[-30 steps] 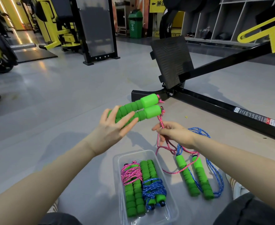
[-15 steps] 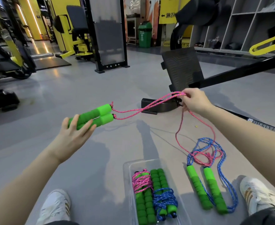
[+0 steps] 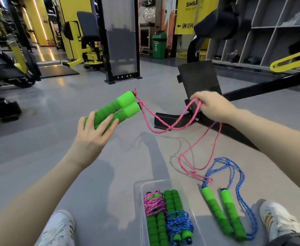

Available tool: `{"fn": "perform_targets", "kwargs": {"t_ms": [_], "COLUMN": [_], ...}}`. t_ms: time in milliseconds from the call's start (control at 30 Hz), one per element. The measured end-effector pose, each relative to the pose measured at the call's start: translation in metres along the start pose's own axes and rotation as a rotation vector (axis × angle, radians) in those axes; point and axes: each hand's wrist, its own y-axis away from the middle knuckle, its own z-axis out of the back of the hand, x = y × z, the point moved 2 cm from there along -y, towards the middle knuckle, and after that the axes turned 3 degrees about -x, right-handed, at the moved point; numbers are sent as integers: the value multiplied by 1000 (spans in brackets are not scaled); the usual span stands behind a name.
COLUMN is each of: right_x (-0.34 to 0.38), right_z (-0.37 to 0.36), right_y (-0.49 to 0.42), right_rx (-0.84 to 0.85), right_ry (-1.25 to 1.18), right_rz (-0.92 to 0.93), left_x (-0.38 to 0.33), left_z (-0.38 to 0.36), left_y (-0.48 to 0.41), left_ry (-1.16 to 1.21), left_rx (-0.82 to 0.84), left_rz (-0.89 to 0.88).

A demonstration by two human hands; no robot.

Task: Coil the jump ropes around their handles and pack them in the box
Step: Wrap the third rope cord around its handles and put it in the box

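My left hand [image 3: 95,132] holds the two green foam handles [image 3: 118,109] of a pink jump rope side by side, pointing up and to the right. The pink rope [image 3: 165,126] sags from the handle ends across to my right hand [image 3: 211,105], which pinches both strands; the rest trails down to the floor. A clear plastic box [image 3: 138,189] at the bottom centre holds two coiled ropes, one pink [image 3: 153,203] and one blue [image 3: 178,222]. A loose blue jump rope [image 3: 221,213] with green handles lies on the floor right of the box.
A black machine frame with a footplate [image 3: 198,80] stands just behind my right hand. My white shoes [image 3: 278,219] flank the box. Gym machines and a green bin [image 3: 159,45] stand further back on the grey floor.
My hands drew apart and stretched the pink rope, then came a little closer again, so the rope now sags between them. The handles have risen and moved right.
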Motion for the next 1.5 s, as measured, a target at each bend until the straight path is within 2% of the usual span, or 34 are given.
{"fn": "perform_targets", "kwargs": {"t_ms": [67, 100, 133, 167, 200, 300, 367, 433, 500, 567, 667, 733, 767, 800, 867, 933, 1033, 1100, 1167, 1333, 1433, 1500], "right_x": [4, 7, 11, 16, 20, 38, 51, 65, 67, 55, 27, 4, -7, -15, -21, -12, 16, 39, 56, 60, 45, 31], "right_z": [-46, -62, -71, -77, -80, -83, -82, -82, -93, -111, -123, -121, -120, -118, -112, -98, -59, -24, 11, 78, 103, 105], "right_y": [23, 35, 46, 53, 56, 44, 36, 36, 46, 56, 62, 61, 61, 61, 61, 55, 34, 23, 19, 26, 35, 39], "right_rx": [473, 651, 768, 802, 753, 407, 341, 404, 588, 724, 723, 593, 517, 464, 351, 82, -259, -376, -471, -875, -1149, -1248], "right_ry": [127, 166, 91, -94, -326, -1023, -1304, -1403, -1265, -900, -316, 36, 91, 37, -287, -577, -925, -1131, -1225, -1251, -1108, -967], "right_rz": [-42, -66, -113, -154, -190, -310, -243, -197, -222, -225, -269, -300, -325, -368, -485, -536, -509, -472, -396, -212, -98, -71], "left_x": [-4, -7, -11, -15, -22, -44, -56, -59, -52, -36, -2, 16, 23, 28, 33, 33, 30, 24, 18, 13, 8, 1], "left_z": [4, 6, 7, 9, 11, 22, 26, 25, 17, 6, -9, -12, -12, -12, -12, -14, -14, -11, -7, -1, 5, 6], "left_y": [-8, -11, -15, -19, -25, -42, -51, -55, -51, -39, -9, 9, 17, 24, 35, 43, 39, 27, 14, -11, -25, -33], "left_ry": [10, 21, 37, 59, 83, 155, 189, 197, 175, 119, 10, -34, -49, -61, -74, -72, -52, -38, -27, -6, 12, 25], "left_rx": [-24, -45, -69, -98, -128, -212, -242, -244, -222, -163, -52, 22, 51, 74, 112, 137, 133, 76, 9, -77, -104, -112], "left_rz": [-16, -27, -43, -62, -81, -109, -116, -101, -72, -31, 44, 95, 113, 122, 114, 87, 57, 59, 65, 130, 159, 151]}}
